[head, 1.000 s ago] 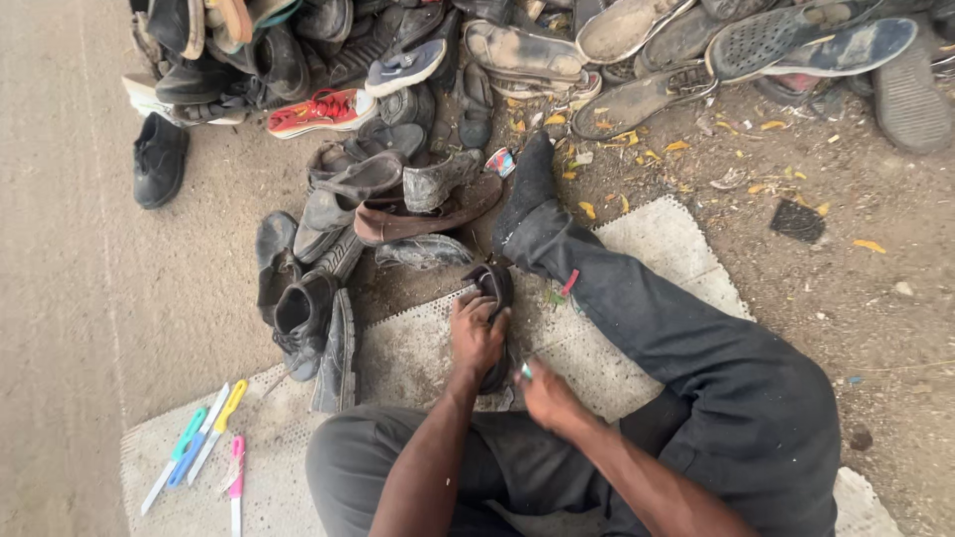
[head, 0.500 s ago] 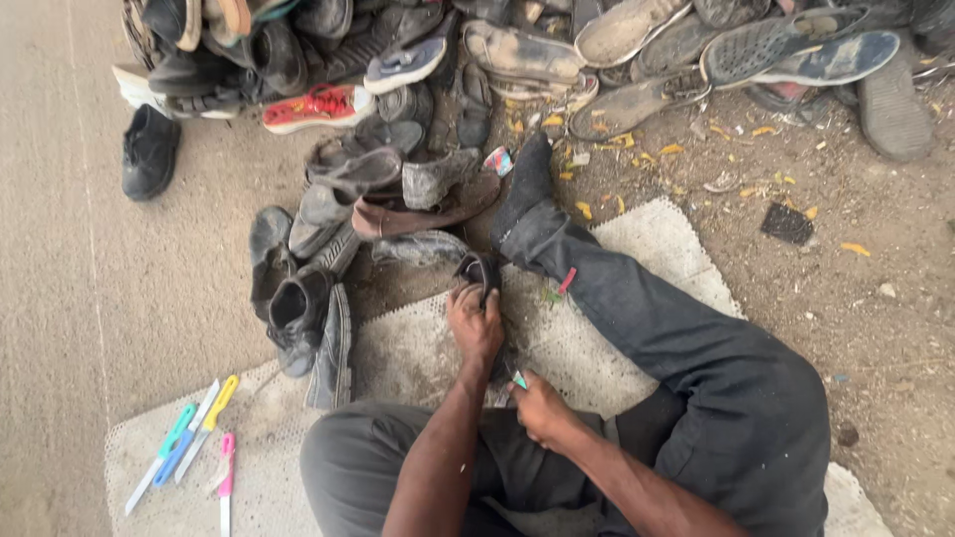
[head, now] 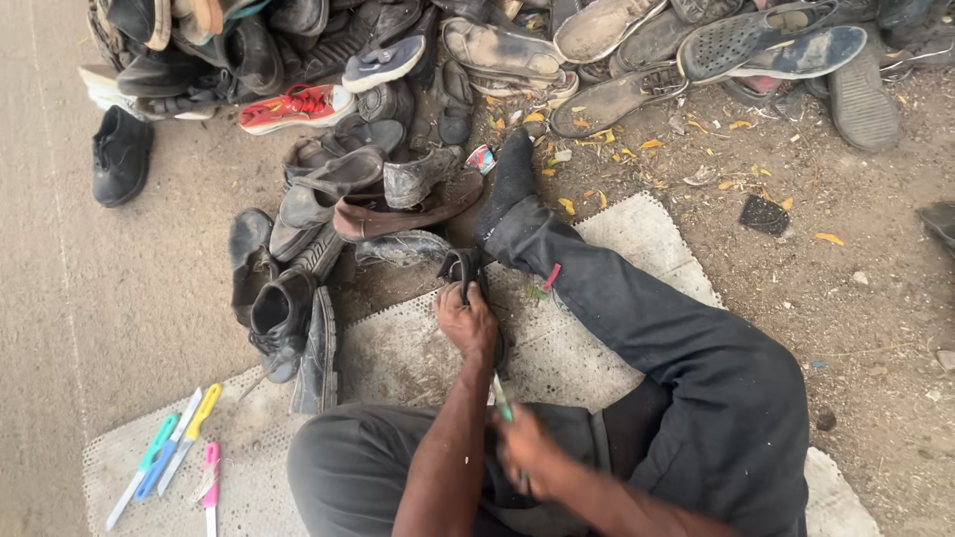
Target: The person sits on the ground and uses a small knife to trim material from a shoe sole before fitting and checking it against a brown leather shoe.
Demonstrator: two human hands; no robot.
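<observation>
I sit on a pale woven mat with one leg stretched out. My left hand grips a small black shoe and presses it against the mat beside my outstretched leg. My right hand is closer to my body, closed around a thin green-handled tool whose tip points toward the shoe. The tool's blade end is partly hidden by my left wrist.
Worn shoes are piled ahead: black boots, a brown shoe, a red sneaker, several sandals. Coloured-handled knives lie on the mat's left corner. Dirt with dry leaves lies to the right, smooth pavement to the left.
My right hand has drawn back from the shoe toward my body with the green tool. My left hand has stayed on the black shoe.
</observation>
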